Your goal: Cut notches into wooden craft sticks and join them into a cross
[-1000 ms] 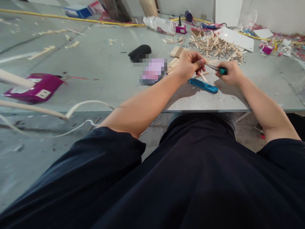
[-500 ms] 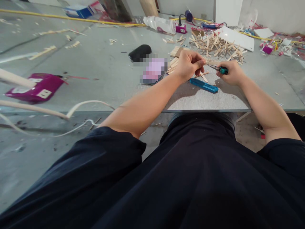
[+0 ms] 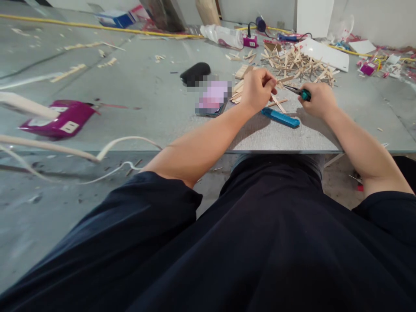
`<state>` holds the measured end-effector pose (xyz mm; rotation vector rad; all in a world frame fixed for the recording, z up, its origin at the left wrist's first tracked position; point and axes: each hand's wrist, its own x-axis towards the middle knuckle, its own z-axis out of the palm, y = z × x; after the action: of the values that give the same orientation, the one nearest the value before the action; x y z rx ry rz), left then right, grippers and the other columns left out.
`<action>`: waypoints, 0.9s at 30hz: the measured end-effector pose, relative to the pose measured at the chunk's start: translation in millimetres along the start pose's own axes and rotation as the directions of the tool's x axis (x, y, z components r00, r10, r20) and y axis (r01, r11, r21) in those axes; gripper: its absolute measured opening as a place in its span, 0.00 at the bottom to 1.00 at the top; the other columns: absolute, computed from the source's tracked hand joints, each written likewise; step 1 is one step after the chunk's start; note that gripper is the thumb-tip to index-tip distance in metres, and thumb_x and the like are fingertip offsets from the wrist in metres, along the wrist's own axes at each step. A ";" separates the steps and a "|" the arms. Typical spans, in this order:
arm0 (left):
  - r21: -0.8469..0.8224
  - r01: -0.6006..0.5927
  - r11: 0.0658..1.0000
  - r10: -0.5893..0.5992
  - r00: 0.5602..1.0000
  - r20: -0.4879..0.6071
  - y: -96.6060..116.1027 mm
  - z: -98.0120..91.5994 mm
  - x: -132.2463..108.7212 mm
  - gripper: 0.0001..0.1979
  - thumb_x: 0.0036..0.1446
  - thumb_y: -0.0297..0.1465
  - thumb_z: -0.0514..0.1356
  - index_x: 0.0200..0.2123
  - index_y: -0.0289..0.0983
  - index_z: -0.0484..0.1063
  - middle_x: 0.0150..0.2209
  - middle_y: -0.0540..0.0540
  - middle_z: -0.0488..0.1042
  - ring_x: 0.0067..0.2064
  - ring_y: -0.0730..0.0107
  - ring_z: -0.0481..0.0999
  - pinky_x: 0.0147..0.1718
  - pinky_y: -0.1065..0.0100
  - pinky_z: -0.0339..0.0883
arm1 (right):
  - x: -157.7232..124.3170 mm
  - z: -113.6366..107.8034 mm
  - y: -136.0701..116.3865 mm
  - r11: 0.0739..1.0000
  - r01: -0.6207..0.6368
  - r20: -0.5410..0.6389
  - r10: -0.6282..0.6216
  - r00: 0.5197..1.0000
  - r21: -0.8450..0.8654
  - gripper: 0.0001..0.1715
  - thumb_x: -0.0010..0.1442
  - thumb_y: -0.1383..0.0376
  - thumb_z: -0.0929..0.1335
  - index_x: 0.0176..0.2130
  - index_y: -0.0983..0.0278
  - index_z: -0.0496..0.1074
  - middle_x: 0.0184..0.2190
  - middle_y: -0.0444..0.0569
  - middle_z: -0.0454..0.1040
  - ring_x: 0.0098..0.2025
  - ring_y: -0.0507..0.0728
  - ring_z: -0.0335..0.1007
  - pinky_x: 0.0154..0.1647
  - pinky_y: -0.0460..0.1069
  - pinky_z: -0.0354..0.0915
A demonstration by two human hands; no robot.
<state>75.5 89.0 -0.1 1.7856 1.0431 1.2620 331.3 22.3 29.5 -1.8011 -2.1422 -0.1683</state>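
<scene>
My right hand (image 3: 320, 99) is closed around the green and black handle of needle-nose pliers (image 3: 294, 89), whose tip points left toward my left fingertips. My left hand (image 3: 258, 89) is pinched just left of that tip; what it grips, if anything, is too small or hidden to make out. Below the hands a blue utility knife (image 3: 280, 117) lies on the table, with a few thin wooden sticks (image 3: 278, 103) beside it. More flat wooden sticks (image 3: 238, 90) lie partly behind my left hand. A heap of broken wooden sticks (image 3: 297, 63) lies beyond both hands.
On the metal-topped table (image 3: 156, 104) lie a blurred-out phone (image 3: 212, 97) and a black case (image 3: 196, 73). A purple socket block (image 3: 61, 121) sits at left with pale cables. A plastic bottle (image 3: 224, 36) and a white panel (image 3: 325, 53) lie at the back.
The pliers' tip is now slightly apart from my left fingertips, where it was close to them before. The whole view has shifted a little; the table things stay put.
</scene>
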 end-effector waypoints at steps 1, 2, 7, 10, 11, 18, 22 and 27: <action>0.004 0.001 1.000 -0.001 1.000 0.000 0.2 0.4 -0.2 0.15 0.78 0.27 0.70 0.35 0.45 0.74 0.34 0.47 0.91 0.28 0.70 0.85 0.31 0.68 0.74 | -1.4 -0.5 -5.1 1.000 -0.016 -0.011 0.016 1.000 -0.023 0.10 0.74 0.62 0.74 0.53 0.53 0.85 0.54 0.55 0.91 0.57 0.73 0.83 0.58 0.66 0.73; 0.004 0.002 1.000 -0.002 1.000 0.004 0.2 1.0 -0.4 0.15 0.78 0.27 0.69 0.36 0.45 0.74 0.34 0.47 0.91 0.28 0.70 0.85 0.31 0.68 0.75 | -2.6 -1.0 -10.0 0.998 -0.036 -0.017 0.035 0.999 -0.041 0.10 0.75 0.63 0.74 0.54 0.54 0.85 0.55 0.55 0.91 0.56 0.73 0.82 0.57 0.65 0.72; -0.016 0.015 1.000 -0.014 1.000 0.014 0.0 4.0 -1.4 0.14 0.77 0.27 0.70 0.37 0.44 0.74 0.34 0.49 0.90 0.28 0.71 0.85 0.32 0.68 0.76 | -7.1 -4.5 -24.6 0.990 -0.127 0.002 0.127 0.992 -0.068 0.09 0.77 0.61 0.74 0.54 0.56 0.84 0.57 0.59 0.91 0.55 0.71 0.79 0.55 0.65 0.68; -0.036 0.012 0.999 -0.012 1.000 0.019 0.1 4.1 -1.5 0.15 0.78 0.24 0.68 0.37 0.44 0.74 0.34 0.49 0.90 0.28 0.71 0.85 0.32 0.68 0.77 | -10.1 -8.7 -27.1 0.989 -0.135 0.012 0.136 0.991 -0.062 0.10 0.76 0.58 0.72 0.54 0.50 0.84 0.58 0.54 0.91 0.56 0.72 0.79 0.57 0.67 0.69; -0.042 0.015 0.999 -0.014 1.000 0.020 0.0 3.9 -1.3 0.15 0.79 0.24 0.67 0.36 0.44 0.74 0.35 0.48 0.90 0.29 0.71 0.85 0.32 0.68 0.77 | -11.0 -10.1 -27.8 0.989 -0.135 0.014 0.136 0.991 -0.057 0.10 0.77 0.56 0.72 0.54 0.48 0.84 0.58 0.52 0.91 0.56 0.72 0.78 0.58 0.67 0.69; -0.060 0.031 0.998 -0.029 0.999 0.025 -5.8 4.7 2.3 0.15 0.76 0.23 0.71 0.36 0.45 0.74 0.35 0.49 0.90 0.30 0.72 0.86 0.34 0.69 0.78 | -11.3 -10.2 -30.5 0.984 -0.148 0.027 0.152 0.988 -0.098 0.12 0.77 0.54 0.71 0.56 0.47 0.84 0.58 0.52 0.91 0.57 0.72 0.80 0.57 0.66 0.70; -0.071 0.024 0.997 -0.021 0.998 0.051 -9.2 5.5 3.7 0.16 0.74 0.25 0.72 0.35 0.46 0.73 0.34 0.49 0.90 0.30 0.69 0.86 0.34 0.66 0.79 | -5.9 1.3 -21.1 0.991 -0.110 -0.029 0.108 0.994 -0.079 0.09 0.74 0.57 0.75 0.52 0.54 0.82 0.53 0.58 0.90 0.50 0.70 0.77 0.51 0.65 0.67; -0.051 0.035 0.998 -0.033 0.998 0.055 -9.7 5.5 5.1 0.18 0.72 0.30 0.76 0.33 0.46 0.72 0.32 0.49 0.88 0.30 0.68 0.86 0.35 0.65 0.80 | -2.1 11.6 -11.1 0.999 -0.033 -0.094 0.034 0.995 0.010 0.09 0.70 0.60 0.78 0.46 0.55 0.77 0.50 0.59 0.89 0.47 0.67 0.72 0.51 0.64 0.65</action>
<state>79.7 97.2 -8.1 1.7464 0.9976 1.2025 318.7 21.7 19.3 -1.7859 -2.0436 -0.2310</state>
